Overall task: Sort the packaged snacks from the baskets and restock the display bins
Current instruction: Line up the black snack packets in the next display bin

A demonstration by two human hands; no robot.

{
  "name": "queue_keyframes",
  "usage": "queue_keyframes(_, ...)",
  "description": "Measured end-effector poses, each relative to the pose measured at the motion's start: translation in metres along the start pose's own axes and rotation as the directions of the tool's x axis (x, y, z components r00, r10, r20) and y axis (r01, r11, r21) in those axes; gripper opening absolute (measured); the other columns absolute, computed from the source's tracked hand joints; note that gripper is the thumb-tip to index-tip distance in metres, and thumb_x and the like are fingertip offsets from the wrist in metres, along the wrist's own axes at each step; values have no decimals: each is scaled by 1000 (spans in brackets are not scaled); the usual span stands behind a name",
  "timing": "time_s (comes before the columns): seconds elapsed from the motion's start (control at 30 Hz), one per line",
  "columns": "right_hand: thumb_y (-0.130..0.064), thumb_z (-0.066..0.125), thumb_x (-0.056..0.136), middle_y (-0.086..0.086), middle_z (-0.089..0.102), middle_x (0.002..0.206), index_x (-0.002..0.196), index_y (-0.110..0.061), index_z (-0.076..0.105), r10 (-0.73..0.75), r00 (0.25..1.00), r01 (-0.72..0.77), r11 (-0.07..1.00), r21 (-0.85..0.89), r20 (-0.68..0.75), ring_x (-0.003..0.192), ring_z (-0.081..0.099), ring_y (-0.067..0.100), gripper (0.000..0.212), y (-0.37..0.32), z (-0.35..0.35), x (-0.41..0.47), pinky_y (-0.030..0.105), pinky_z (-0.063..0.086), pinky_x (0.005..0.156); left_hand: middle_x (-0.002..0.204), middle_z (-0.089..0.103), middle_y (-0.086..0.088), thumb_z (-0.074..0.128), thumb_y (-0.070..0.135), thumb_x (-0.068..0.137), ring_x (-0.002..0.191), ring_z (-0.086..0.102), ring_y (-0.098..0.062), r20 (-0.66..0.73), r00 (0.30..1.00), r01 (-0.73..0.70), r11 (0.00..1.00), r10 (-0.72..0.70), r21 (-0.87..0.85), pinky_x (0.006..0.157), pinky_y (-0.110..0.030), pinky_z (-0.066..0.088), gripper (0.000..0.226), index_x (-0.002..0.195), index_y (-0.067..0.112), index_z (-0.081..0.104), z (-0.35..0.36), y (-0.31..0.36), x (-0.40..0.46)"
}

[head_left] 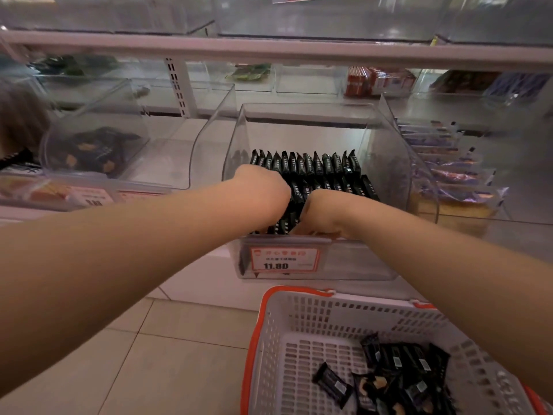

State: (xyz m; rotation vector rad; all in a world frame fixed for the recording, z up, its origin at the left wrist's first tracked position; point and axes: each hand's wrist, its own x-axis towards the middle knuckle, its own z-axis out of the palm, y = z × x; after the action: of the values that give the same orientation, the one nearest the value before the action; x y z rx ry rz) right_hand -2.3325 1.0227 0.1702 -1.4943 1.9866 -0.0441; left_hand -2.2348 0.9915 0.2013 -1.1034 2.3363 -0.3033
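Clear plastic forms the display bin (302, 115) I am working in, its curved walls letting a shopper see the stock, and a price tag (281, 259) is clipped to its front lip. Both my hands are down inside it at the front. My left hand (260, 194) is bent at the wrist with its fingers dipped among the black snack packets (305, 164), and my right hand (318, 218) sits just beside it near the front wall; the fingers of both are hidden behind wrists and packets, so I cannot tell how far either is curled or whether it grips a packet. The packets at the back stand on edge in a tight row, and I judge I am pressing the front ones into the same upright order so more will fit and the faces line up. Below me on the floor sits the white basket (329, 316) with an orange rim, holding loose black packets (398, 372) tumbled in one corner, still to be moved up, so the restocking looks only partly done. To the left another clear bin (98, 121) holds a few dark packets, and to the right a further bin (466, 202) carries purple-wrapped snacks (449, 175).
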Motion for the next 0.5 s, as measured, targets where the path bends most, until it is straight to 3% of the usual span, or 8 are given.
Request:
queue_keyframes(0.07,-28,73,79,9,60,67,71,-5,62,3,999,-2,1000,13,-52,57,53,21,27,2,1,2,27,45,57,72,44,4,61,23,87,67,47,-17,-57,987,-152,988,153,27,54,-30,39,14,85,15,51,-1,-9,0)
queue_keyframes(0.17,-28,75,78,4,64,78,90,-8,66,-109,993,115,982,152,-48,68,56,17,25,5,5,3,28,47,63,79,49,10,64,31,84,83,45,-13,80,939,-336,942,335,-4,71,-26,37,32,111,16,58,2,-25,0)
queue_keyframes(0.27,-30,74,78,-4,58,90,103,-21,55,-256,965,244,956,162,56,80,56,11,32,8,3,0,23,47,71,108,59,5,64,38,84,85,42,-11,166,927,-350,935,337,55,72,-23,34,42,121,20,55,7,-34,-1)
queue_keyframes(0.4,-19,71,80,1,58,94,101,-20,53,-324,938,310,943,123,120,82,55,15,28,16,3,2,31,49,77,100,50,6,66,42,82,86,43,-14,169,941,-314,943,293,109,52,-22,29,47,120,21,50,12,-30,2)
queue_keyframes(0.5,-19,70,80,-5,59,85,93,-22,55,-359,930,354,933,63,82,76,56,12,19,12,4,6,23,47,68,109,58,1,64,34,84,91,52,-18,79,967,-250,955,240,161,60,-25,38,41,119,16,52,13,-29,2)
